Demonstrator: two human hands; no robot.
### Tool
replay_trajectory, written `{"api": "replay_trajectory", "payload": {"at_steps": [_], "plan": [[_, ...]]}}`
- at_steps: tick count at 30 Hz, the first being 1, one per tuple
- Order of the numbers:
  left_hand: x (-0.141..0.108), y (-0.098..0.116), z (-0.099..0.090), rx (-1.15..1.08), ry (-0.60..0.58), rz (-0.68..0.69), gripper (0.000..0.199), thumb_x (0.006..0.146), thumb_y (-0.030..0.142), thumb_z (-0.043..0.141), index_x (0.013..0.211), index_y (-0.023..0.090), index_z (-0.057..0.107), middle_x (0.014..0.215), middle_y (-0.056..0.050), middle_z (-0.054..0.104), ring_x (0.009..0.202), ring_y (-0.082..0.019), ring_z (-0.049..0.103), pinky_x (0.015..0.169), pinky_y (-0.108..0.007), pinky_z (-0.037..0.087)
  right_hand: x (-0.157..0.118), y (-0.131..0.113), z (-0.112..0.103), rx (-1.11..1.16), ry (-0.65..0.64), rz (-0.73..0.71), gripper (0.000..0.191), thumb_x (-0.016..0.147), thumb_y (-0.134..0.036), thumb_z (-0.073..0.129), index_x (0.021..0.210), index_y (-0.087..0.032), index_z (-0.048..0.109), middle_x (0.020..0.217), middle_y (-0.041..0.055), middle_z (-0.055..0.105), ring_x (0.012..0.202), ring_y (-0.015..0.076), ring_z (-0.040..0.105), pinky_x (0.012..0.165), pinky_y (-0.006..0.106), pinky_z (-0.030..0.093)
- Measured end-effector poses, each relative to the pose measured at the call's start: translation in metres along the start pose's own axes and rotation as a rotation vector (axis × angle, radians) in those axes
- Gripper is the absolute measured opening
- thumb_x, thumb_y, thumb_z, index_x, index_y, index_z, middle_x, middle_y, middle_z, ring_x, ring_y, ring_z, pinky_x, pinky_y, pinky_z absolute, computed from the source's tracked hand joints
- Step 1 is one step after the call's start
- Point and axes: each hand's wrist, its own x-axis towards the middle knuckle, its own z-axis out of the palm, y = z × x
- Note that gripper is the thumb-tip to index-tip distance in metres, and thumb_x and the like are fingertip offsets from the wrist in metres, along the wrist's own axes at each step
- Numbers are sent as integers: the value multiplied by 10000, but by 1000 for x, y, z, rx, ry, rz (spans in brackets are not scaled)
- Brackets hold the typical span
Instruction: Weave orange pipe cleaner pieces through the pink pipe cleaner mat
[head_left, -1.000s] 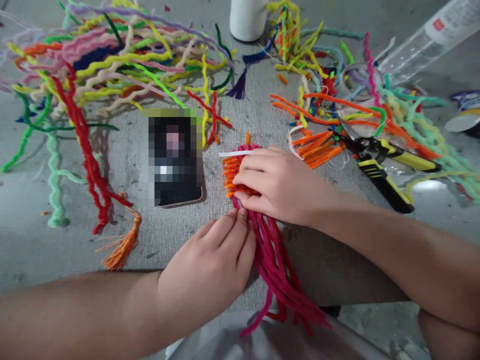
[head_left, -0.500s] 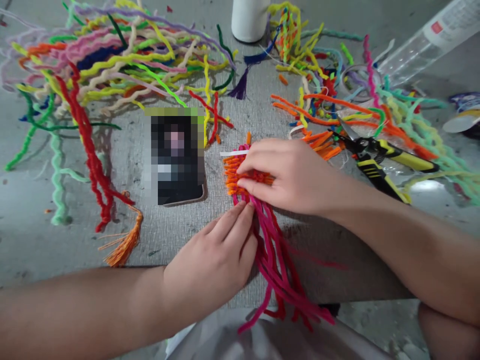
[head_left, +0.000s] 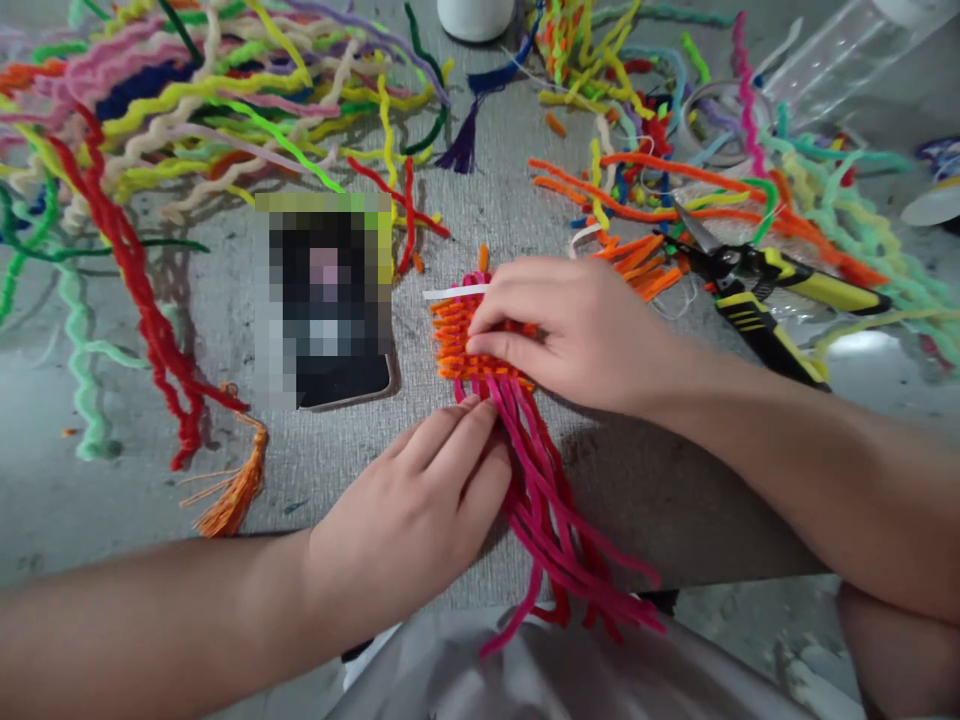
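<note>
The right hand has slid slightly off the orange-and-pink woven patch near the worktop's front edge, fingers still pressing it flat. The left hand keeps pinching the pink strands trailing over that edge.

Both forearms come in bare from the near edge of the table, with no sleeve showing anywhere along them and no watch, strap or bracelet at either wrist. The left hand has no ring on it; its nails are short and plain, unpainted as far as I can tell. The right hand is likewise without rings, and the nails that show are trimmed close. Down at the bottom, between the arms, there is a stretch of light grey cloth, smooth and unmarked, apparently the person's clothing.
</note>
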Motion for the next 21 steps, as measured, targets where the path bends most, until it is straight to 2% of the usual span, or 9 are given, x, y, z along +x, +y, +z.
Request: {"api": "replay_trajectory", "payload": {"at_steps": [3, 5, 8, 14, 19, 21], "plan": [[0, -4, -1, 44, 28, -68, 299, 955, 145, 544, 1188, 12, 674, 1287, -267, 675, 1120, -391, 683, 920, -533, 649, -14, 7, -19, -37, -18, 63, 138, 1001, -238, 601, 930, -178, 703, 914, 33, 690, 848, 166, 614, 793, 314, 431], [-1, -7, -3, 136, 28, -102, 346, 951, 165, 572, 1219, -36, 658, 1260, -275, 681, 1139, -412, 661, 930, -564, 637, -22, 10, -26, -32, -116, 135, 136, 970, -279, 661, 886, -177, 693, 854, 15, 682, 784, 150, 605, 735, 292, 412], [-1, -9, -5, 225, 13, -96, 338, 940, 141, 588, 1202, -60, 661, 1228, -261, 701, 1091, -390, 671, 897, -540, 643, -26, 10, -26, -31, -198, 234, 178, 926, -315, 727, 832, -176, 665, 798, -5, 661, 739, 136, 579, 685, 272, 379], [0, -12, -3, 239, -54, -123, 359, 937, 170, 598, 1222, -38, 666, 1217, -229, 718, 1067, -381, 677, 859, -528, 641, -18, 6, -22, -60, -242, 332, 160, 880, -249, 753, 800, -182, 631, 789, -11, 653, 718, 128, 537, 664, 263, 328], [1, -19, -2, 230, -18, -103, 291, 953, 120, 565, 1186, -21, 667, 1168, -215, 716, 1029, -353, 671, 841, -510, 636, -22, 13, -31, -16, -304, 258, 32, 911, -177, 671, 884, -190, 659, 868, -4, 681, 749, 131, 556, 682, 267, 330], [1, -21, -3, 235, 6, -103, 268, 949, 71, 553, 1171, -26, 666, 1137, -220, 710, 989, -334, 670, 822, -492, 638, -25, 15, -33, -5, -315, 197, 63, 917, -154, 638, 868, -188, 656, 875, 3, 680, 755, 135, 559, 695, 275, 334]]}}
